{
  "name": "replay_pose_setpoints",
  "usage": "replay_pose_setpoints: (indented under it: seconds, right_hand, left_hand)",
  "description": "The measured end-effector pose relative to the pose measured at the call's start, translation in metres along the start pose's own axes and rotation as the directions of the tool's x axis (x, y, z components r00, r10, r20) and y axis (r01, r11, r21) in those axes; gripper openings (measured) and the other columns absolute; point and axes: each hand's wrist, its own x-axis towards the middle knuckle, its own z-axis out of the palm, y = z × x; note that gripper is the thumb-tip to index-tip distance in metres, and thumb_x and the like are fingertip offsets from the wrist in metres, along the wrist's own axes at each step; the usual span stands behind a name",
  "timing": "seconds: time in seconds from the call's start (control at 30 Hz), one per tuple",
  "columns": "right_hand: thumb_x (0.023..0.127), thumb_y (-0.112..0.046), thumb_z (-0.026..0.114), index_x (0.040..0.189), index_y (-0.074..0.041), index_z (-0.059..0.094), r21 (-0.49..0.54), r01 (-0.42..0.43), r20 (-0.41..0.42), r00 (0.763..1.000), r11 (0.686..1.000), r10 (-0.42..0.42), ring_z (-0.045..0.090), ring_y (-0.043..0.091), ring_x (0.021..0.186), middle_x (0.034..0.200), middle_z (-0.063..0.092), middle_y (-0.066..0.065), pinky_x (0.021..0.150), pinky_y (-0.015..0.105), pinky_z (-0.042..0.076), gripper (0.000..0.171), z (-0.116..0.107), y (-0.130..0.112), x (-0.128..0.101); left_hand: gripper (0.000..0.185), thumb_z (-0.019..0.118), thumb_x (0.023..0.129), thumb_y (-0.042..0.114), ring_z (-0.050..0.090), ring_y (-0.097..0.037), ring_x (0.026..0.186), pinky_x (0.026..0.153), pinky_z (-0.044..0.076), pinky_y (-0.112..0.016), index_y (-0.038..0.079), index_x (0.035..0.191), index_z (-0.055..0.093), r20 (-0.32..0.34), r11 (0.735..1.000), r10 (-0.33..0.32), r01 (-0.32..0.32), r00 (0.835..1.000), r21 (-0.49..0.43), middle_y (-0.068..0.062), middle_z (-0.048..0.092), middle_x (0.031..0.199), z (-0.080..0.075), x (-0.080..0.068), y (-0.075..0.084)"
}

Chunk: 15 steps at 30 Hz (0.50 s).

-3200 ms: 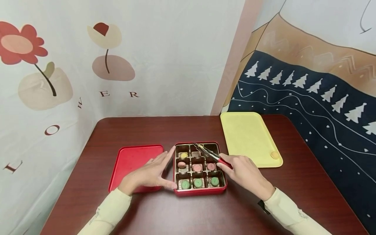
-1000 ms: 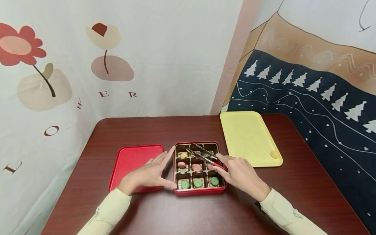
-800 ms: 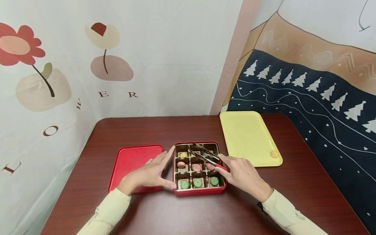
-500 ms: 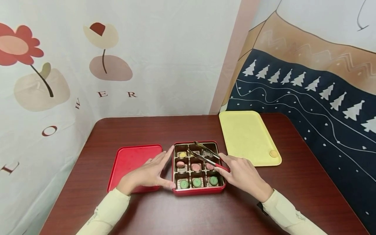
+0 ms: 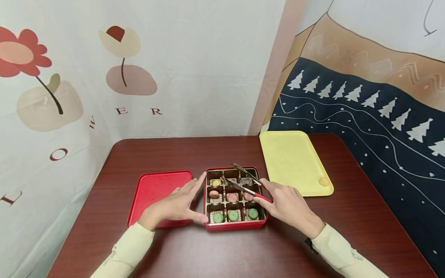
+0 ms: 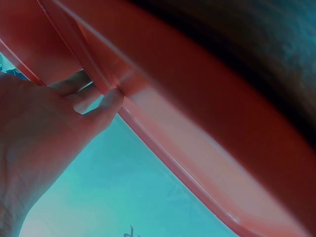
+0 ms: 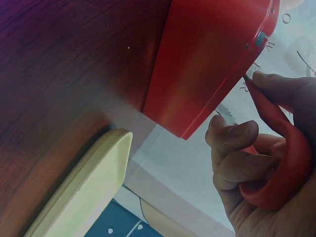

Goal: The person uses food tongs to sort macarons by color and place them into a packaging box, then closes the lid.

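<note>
On the surface (image 5: 194,251), the box (image 5: 235,226) sat at the middle near the front edge, with its lid (image 5: 158,191) lying just left of it. The tray (image 5: 292,162) lay to the right and further back, a small round piece (image 5: 323,181) in its near right corner. Tongs (image 5: 243,181) reached over the box's back compartments.

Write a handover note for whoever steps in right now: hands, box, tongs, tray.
Left hand: fingers straight, braced against the left side of the red box; heel rests on the red lid lying beside it.
Right hand: grips the red-handled tongs, tips open over the back rows of the box.
Box: sweets in most of its compartments, three green ones in the front row; the back middle cell looks empty.
Yellow tray: one small round sweet at its near right corner.
Done: lid off, one sweet on the tray. Left: nothing is between the tong tips yet.
</note>
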Motion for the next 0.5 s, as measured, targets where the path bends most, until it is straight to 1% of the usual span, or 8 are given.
replay_pose_setpoints:
  seconds: [0.1, 0.23, 0.33, 0.37, 0.43, 0.5]
  right_hand:
    - [0.093, -0.041, 0.089, 0.135, -0.001, 0.073, -0.002, -0.012, 0.005, 1.000, 1.000, 0.012, 0.069, 0.023, 0.068, 0.099, 0.079, 0.013, 0.060, 0.041, 0.059, 0.060, -0.0005, 0.0003, -0.0006]
    - [0.094, -0.042, 0.088, 0.139, 0.000, 0.072, 0.013, -0.051, 0.020, 0.999, 0.999, 0.051, 0.076, 0.030, 0.083, 0.114, 0.079, 0.018, 0.069, 0.047, 0.063, 0.063, -0.0027, 0.0012, -0.0022]
    - [0.094, -0.041, 0.088, 0.140, 0.001, 0.071, 0.022, -0.085, 0.033, 0.996, 0.996, 0.084, 0.077, 0.032, 0.086, 0.118, 0.079, 0.019, 0.071, 0.048, 0.064, 0.064, -0.0057, 0.0023, -0.0035]
    - [0.094, -0.041, 0.088, 0.140, 0.000, 0.071, 0.022, -0.092, 0.034, 0.995, 0.996, 0.091, 0.076, 0.030, 0.084, 0.114, 0.079, 0.018, 0.069, 0.046, 0.063, 0.064, -0.0067, 0.0028, -0.0037]
    - [0.094, -0.041, 0.088, 0.140, 0.000, 0.071, 0.020, -0.100, 0.038, 0.994, 0.995, 0.099, 0.070, 0.024, 0.073, 0.097, 0.078, 0.011, 0.061, 0.041, 0.059, 0.064, -0.0088, 0.0039, -0.0039]
    - [0.093, -0.043, 0.089, 0.139, 0.000, 0.071, 0.012, -0.100, 0.040, 0.994, 0.995, 0.100, 0.059, 0.017, 0.063, 0.080, 0.067, 0.000, 0.055, 0.035, 0.051, 0.066, -0.0099, 0.0053, -0.0037]
  left_hand:
    - [0.141, 0.086, 0.083, 0.071, 0.011, -0.044, 0.165, 0.126, 0.011, -0.074, 0.028, 0.176, -0.010, -0.002, 1.000, 0.001, -0.001, 1.000, 0.005, -0.027, 0.019, 0.177, 0.0004, 0.0006, -0.0002]
    - [0.141, 0.086, 0.083, 0.072, 0.011, -0.043, 0.165, 0.126, 0.011, -0.073, 0.028, 0.176, -0.010, 0.002, 1.000, 0.001, -0.001, 1.000, 0.003, -0.027, 0.019, 0.177, 0.0003, 0.0008, 0.0003]
    - [0.141, 0.085, 0.083, 0.072, 0.010, -0.044, 0.165, 0.126, 0.011, -0.073, 0.027, 0.176, -0.010, 0.005, 1.000, 0.002, -0.002, 1.000, 0.004, -0.027, 0.018, 0.177, -0.0001, 0.0007, 0.0006]
    - [0.141, 0.085, 0.083, 0.072, 0.010, -0.044, 0.165, 0.126, 0.011, -0.073, 0.027, 0.176, -0.010, 0.006, 1.000, 0.003, -0.003, 1.000, 0.003, -0.028, 0.018, 0.177, -0.0002, 0.0006, 0.0007]
    - [0.141, 0.085, 0.083, 0.073, 0.010, -0.044, 0.165, 0.126, 0.011, -0.073, 0.026, 0.176, -0.010, 0.006, 1.000, 0.006, -0.006, 1.000, 0.006, -0.028, 0.018, 0.177, -0.0005, 0.0005, 0.0007]
    - [0.141, 0.084, 0.083, 0.073, 0.009, -0.045, 0.165, 0.126, 0.011, -0.073, 0.024, 0.176, -0.010, 0.005, 1.000, 0.010, -0.010, 1.000, 0.006, -0.027, 0.017, 0.177, -0.0008, 0.0006, 0.0006]
